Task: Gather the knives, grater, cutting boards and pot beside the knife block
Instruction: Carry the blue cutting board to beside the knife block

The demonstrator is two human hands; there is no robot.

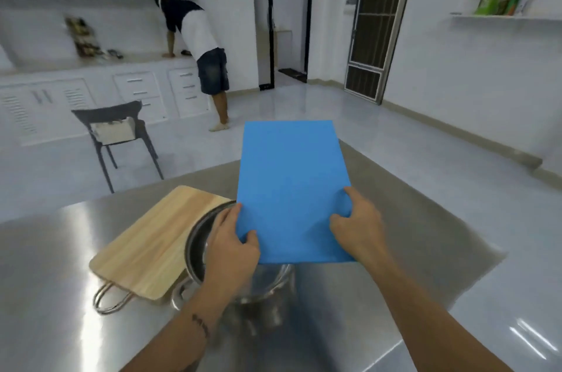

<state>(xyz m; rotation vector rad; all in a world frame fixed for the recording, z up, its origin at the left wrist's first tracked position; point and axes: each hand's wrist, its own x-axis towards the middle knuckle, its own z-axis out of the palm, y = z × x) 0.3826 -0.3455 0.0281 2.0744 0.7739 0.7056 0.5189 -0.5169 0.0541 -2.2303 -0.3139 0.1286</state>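
I hold a thin blue cutting board (292,189) in the air above the steel table, long side pointing away from me. My left hand (232,247) pinches its near left corner and my right hand (360,225) pinches its near right edge. Under the board and my left hand stands a steel pot (197,238), mostly hidden. A wooden cutting board (155,244) with a metal loop handle lies on the table to the pot's left, its right edge touching the pot. No knife block, knives or grater are in sight.
The steel table (410,250) ends just beyond the blue board. Past the table's left corner stands a dark chair (118,131) with a white bag on its seat. A person (197,46) leans on the far counter at the back left.
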